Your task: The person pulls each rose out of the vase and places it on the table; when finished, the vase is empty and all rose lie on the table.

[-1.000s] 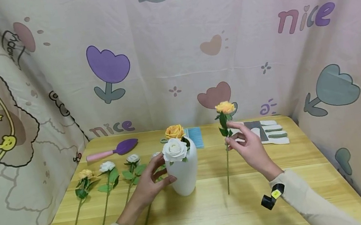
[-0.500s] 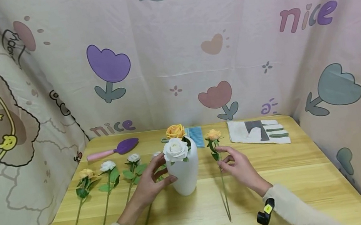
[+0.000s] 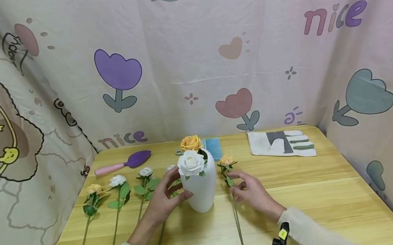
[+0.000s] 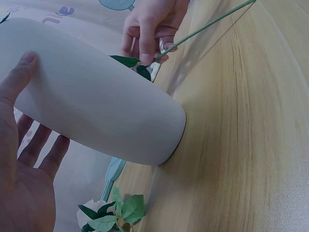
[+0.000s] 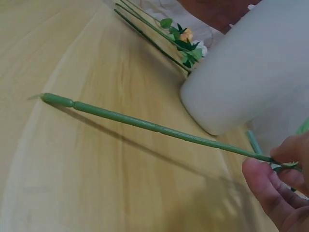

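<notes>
A white vase [image 3: 202, 195] stands on the wooden table, with a white rose [image 3: 191, 163] and an orange-yellow rose [image 3: 190, 143] at its mouth. My left hand [image 3: 162, 199] holds the vase from its left side, thumb on the front and fingers around the back. Just right of the vase, my right hand [image 3: 253, 193] pinches a yellow rose [image 3: 226, 160] high on its stem, below the bloom. In the right wrist view the rose's long green stem [image 5: 145, 126] slants out from the fingertips over the tabletop, its cut end toward the person.
Left of the vase lie a yellow rose [image 3: 94, 189] and several white roses [image 3: 117, 181], one partly hidden by the left hand. At the back are a purple trowel [image 3: 139, 159] with a pink handle, a light blue comb-like tool [image 3: 213, 150] and white-grey gloves [image 3: 280, 144].
My right hand has brought the yellow rose leftward, down and closer to the person, beside the vase. The left hand and the vase have stayed in place.
</notes>
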